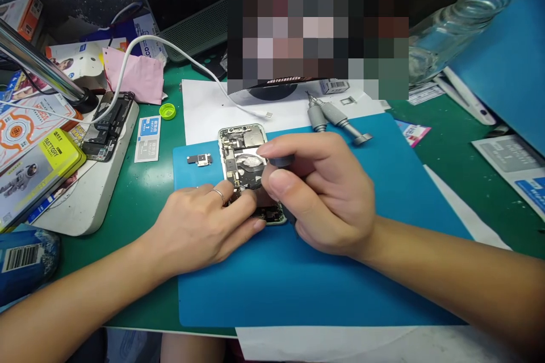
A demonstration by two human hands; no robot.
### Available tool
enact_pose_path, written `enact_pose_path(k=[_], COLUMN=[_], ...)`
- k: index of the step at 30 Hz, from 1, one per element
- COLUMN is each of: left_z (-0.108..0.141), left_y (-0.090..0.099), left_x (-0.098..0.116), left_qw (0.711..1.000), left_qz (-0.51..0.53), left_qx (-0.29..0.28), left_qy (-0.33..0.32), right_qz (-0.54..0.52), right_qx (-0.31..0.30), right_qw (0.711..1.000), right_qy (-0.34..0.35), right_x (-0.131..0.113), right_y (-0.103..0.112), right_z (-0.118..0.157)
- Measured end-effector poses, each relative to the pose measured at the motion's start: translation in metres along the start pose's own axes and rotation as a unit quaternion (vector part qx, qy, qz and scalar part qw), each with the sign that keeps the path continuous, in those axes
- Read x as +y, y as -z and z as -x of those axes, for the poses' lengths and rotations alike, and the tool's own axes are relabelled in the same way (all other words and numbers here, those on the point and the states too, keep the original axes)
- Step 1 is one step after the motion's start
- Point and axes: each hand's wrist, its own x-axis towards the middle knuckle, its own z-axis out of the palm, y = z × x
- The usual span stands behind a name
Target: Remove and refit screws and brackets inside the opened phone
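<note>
An opened phone (249, 161) lies on the blue mat (272, 289), its circuit board, connectors and inner parts bare. My left hand (204, 221) grips its lower left side, fingers bent over the frame and the lower part. Above the phone's right side, my right hand (327, 193) is closed round a dark grey screwdriver (283, 161), with its round end showing between forefinger and thumb. The screwdriver's tip is hidden, so I cannot tell whether it touches the phone. A small metal-and-black phone part (199, 160) lies left of the phone.
Grey screwdrivers (336, 113) lie at the mat's back edge. A white cable (170, 45) arches over the back left. Another opened phone (108, 127) rests on a white device (104, 204) beside a yellow battery box (40, 176). A glass jar (460, 28) stands back right.
</note>
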Motion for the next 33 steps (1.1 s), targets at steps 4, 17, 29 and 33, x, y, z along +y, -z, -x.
enact_pose_path(k=[4, 17, 29, 33], left_z=[-0.0013, -0.0006, -0.0027, -0.0019], left_y=[-0.0007, -0.0025, -0.0012, -0.0008], left_x=[-0.0007, -0.0013, -0.0026, -0.0016], left_qw=[1.0, 0.999, 0.998, 0.994], left_qz=[-0.007, -0.016, 0.017, 0.067], left_qx=[0.017, 0.035, 0.055, 0.069], left_qy=[0.003, -0.001, 0.016, 0.043], right_qz=[0.003, 0.006, 0.027, 0.023], right_qx=[-0.002, -0.002, 0.002, -0.005], right_qw=[1.0, 1.0, 1.0, 1.0], right_qy=[0.0, -0.003, -0.006, -0.011], right_x=[0.0001, -0.0005, -0.0003, 0.0008], right_y=[0.0006, 0.0008, 0.0021, 0.0021], right_z=[-0.0002, -0.0004, 0.0008, 0.0016])
